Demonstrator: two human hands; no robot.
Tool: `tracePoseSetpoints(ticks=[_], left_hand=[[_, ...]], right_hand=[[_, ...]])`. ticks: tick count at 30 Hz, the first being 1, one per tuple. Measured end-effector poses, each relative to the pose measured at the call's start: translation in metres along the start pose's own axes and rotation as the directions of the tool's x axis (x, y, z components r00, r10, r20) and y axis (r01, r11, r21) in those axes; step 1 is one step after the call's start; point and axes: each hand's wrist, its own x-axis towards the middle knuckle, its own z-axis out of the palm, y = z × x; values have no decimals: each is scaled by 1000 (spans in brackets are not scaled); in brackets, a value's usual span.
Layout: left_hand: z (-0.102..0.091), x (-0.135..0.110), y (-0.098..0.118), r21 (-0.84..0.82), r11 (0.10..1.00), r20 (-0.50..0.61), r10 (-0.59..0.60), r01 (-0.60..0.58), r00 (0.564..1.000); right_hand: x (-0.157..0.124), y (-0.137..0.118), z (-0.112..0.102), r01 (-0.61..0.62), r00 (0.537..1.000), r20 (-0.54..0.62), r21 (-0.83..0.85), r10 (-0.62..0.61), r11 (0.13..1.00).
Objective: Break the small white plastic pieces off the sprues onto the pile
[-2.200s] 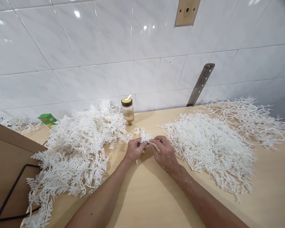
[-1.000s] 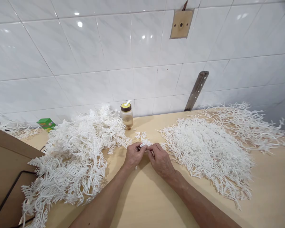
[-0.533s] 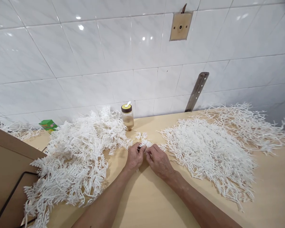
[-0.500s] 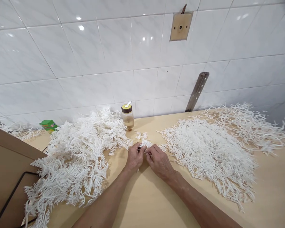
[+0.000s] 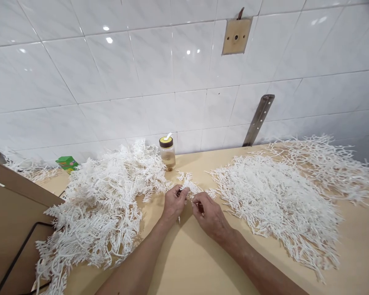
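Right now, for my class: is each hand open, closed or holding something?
Left hand: closed, holding a white branched piece.
Right hand: curled; whether it holds anything cannot be told.

Left hand (image 5: 174, 201): pinches small white branching sprig (image 5: 190, 188) | right hand (image 5: 209, 211): fingers curled just beside it, grip unclear | bulky white frilled-strand heap (image 5: 101, 200) left, flatter white thin-strand heap (image 5: 279, 200) right | clear cylindrical yellow-topped jar (image 5: 168, 158) upright beyond hands

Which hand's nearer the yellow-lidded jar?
Left. The left hand is on the jar's near side, almost straight in front; the right hand is also on that side, but farther off to the right.
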Motion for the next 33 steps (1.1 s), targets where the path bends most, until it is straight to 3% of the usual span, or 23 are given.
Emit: tracePoseSetpoints(ticks=[6, 11, 14, 19, 22, 27, 33], left_hand=[[-1, 0, 6, -122, 993, 53, -3, 9, 999], [0, -2, 10, -168, 982, 67, -78, 88, 995], [-1, -2, 8, -146, 985, 81, -82, 93, 993], [-3, -1, 6, -90, 996, 143, -5, 18, 990], [-4, -2, 7, -85, 996, 172, 10, 5, 985], [-3, -3, 10, -96, 995, 212, -1, 22, 977], [-1, -2, 7, -90, 996, 264, 6, 18, 965]], right_hand=[[6, 30, -23, -173, 976, -157, -157, 149, 972], [11, 51, -40, -235, 957, -233, -269, 173, 934], [15, 48, -45, -225, 950, -273, -267, 150, 937], [17, 17, -38, -89, 989, -114, 0, 89, 996], [14, 6, -28, -149, 986, -69, 52, 152, 987], [9, 11, -19, -231, 973, -1, 97, 233, 968], [9, 13, -17, -290, 952, -75, 83, 296, 953]])
